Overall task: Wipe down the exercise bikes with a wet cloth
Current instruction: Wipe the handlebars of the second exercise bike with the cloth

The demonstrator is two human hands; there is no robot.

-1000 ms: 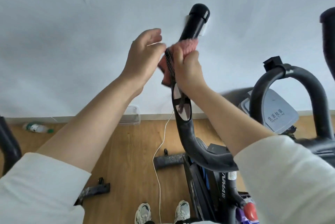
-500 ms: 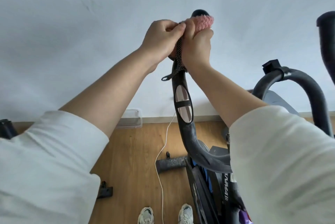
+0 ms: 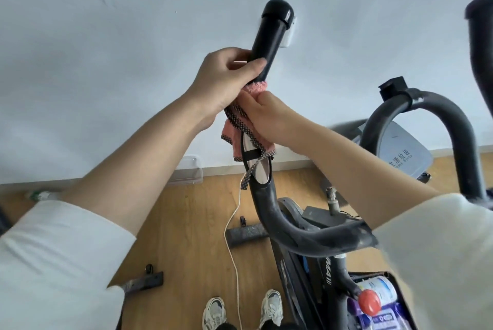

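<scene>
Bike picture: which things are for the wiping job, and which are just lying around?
For the job: pink cloth, handlebar, left hand, right hand.
Just lying about: clear box, bottle, white bin.

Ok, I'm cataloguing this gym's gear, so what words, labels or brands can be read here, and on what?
"生活垃圾": on the grey bin lid by the wall; the smaller Latin line beneath is too blurred.
"MA": white letters, the end of a partly hidden word, on the bike frame.
White can and purple packs below: print too blurred to read.
</scene>
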